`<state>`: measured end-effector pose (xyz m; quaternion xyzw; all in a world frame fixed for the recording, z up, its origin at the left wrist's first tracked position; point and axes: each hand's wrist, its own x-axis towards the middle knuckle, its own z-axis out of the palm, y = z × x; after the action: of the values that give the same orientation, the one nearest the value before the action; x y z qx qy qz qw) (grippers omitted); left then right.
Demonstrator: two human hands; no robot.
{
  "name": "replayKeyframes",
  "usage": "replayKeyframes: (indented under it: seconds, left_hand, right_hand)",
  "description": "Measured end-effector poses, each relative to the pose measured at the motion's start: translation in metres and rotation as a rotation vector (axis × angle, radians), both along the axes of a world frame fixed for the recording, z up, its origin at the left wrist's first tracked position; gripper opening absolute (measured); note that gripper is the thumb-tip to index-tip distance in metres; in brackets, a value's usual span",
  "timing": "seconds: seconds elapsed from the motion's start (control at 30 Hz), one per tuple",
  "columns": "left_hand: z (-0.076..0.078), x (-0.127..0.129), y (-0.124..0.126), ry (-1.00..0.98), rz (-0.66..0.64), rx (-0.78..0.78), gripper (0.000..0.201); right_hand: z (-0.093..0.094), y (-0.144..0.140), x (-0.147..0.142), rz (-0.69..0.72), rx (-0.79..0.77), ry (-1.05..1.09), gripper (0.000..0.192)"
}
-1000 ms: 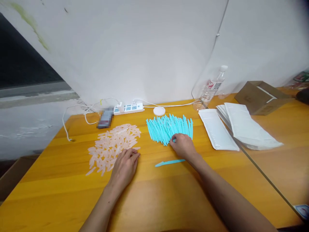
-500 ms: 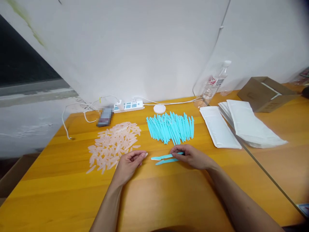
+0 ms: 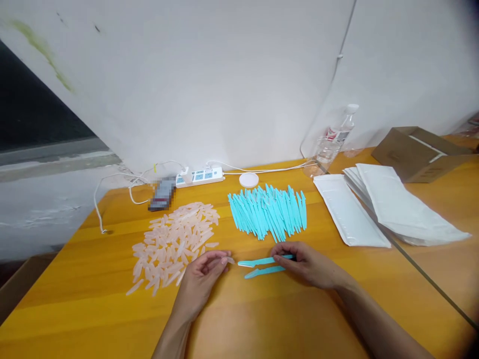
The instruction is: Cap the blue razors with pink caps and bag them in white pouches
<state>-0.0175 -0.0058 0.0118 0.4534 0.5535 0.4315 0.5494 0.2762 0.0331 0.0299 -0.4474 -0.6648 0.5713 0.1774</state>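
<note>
My left hand (image 3: 202,278) pinches a small translucent pink cap (image 3: 229,260) at its fingertips, just right of the pile of pink caps (image 3: 174,240). My right hand (image 3: 307,264) grips the handle end of a turquoise plastic blade tool (image 3: 258,261), which points left toward the cap with a small gap between them. A second turquoise tool (image 3: 264,271) lies on the wooden table (image 3: 262,319) just below it. Behind both hands sits a heap of turquoise tools (image 3: 268,210).
White padded envelopes (image 3: 389,207) lie stacked at the right, with a cardboard box (image 3: 421,152) and a plastic bottle (image 3: 335,137) behind them. A power strip (image 3: 200,176), cables, a blurred phone (image 3: 161,193) and a round white lid (image 3: 249,180) sit along the wall.
My right hand took a turquoise tool from the heap and brought it down beside the loose one. My left hand picked a pink cap from the pile and moved it toward the tool's tip.
</note>
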Motion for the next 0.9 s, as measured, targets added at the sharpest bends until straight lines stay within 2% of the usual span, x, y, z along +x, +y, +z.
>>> replayKeyframes:
  seconds: [0.1, 0.2, 0.3, 0.5, 0.63, 0.73, 0.9]
  left_hand:
    - [-0.004, -0.004, -0.001, -0.044, 0.02, -0.038, 0.034]
    - [-0.004, -0.006, -0.003, -0.11, -0.021, -0.075, 0.032]
    - [-0.003, -0.006, -0.003, -0.094, -0.071, -0.066, 0.031]
    - [-0.003, -0.004, -0.001, -0.036, -0.063, -0.066, 0.041]
    - [0.001, -0.001, 0.0, 0.014, -0.081, -0.057, 0.042]
    - [0.002, 0.001, 0.0, 0.047, -0.09, -0.025, 0.04]
    - [-0.005, 0.002, 0.0, 0.088, -0.106, 0.0, 0.04]
  right_hand:
    - [-0.001, 0.001, 0.002, -0.001, -0.005, 0.014, 0.039]
    - [-0.003, 0.003, 0.005, -0.003, -0.007, 0.026, 0.04]
    - [-0.003, 0.003, 0.007, -0.014, -0.028, 0.036, 0.042]
    - [-0.003, 0.002, 0.001, -0.051, -0.094, 0.013, 0.051]
    - [-0.009, 0.001, -0.006, -0.123, -0.014, -0.044, 0.054]
    - [-0.011, 0.002, -0.008, -0.118, 0.03, -0.06, 0.053]
    - [-0.013, 0.002, -0.006, -0.118, 0.04, -0.054, 0.053]
